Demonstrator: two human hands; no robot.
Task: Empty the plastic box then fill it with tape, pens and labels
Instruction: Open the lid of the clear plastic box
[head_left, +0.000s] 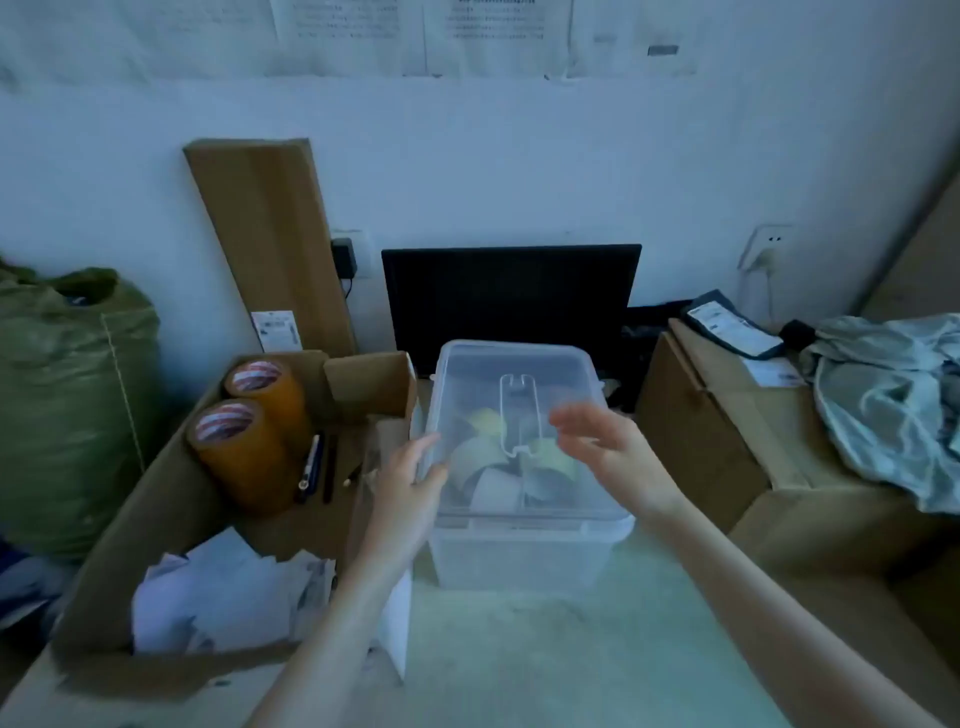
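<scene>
Head view: clear plastic box (524, 551) sits center on the pale table (571, 649), lid (514, 395) still on w/ flat handle down its middle. Through the lid: pale rolls/scraps inside, some yellowish, can't tell exactly what.

Left hand (410, 480) at box's left edge, fingers curled round the lid rim near the near-left corner, thumb on top. Right hand (608, 447) over the lid's right half, motion-blurred; fingers look spread and relaxed, holding nothing; can't tell if touching the lid.

Left of box: open cardboard box (171, 519) holding two brown tape rolls (249, 441), stacked side by side at its far end. Just right of the tape: pens (314, 465), dark, lying along the carton floor. Near end of same carton: pile of white paper labels (223, 597).

Far behind plastic box: dark monitor (511, 301) against wall. Tall cardboard slab (270, 244) leans on wall, far left. Green sack (67, 405) at left edge. Right: another carton (727, 441) w/ grey cloth (893, 395) on top.
</scene>
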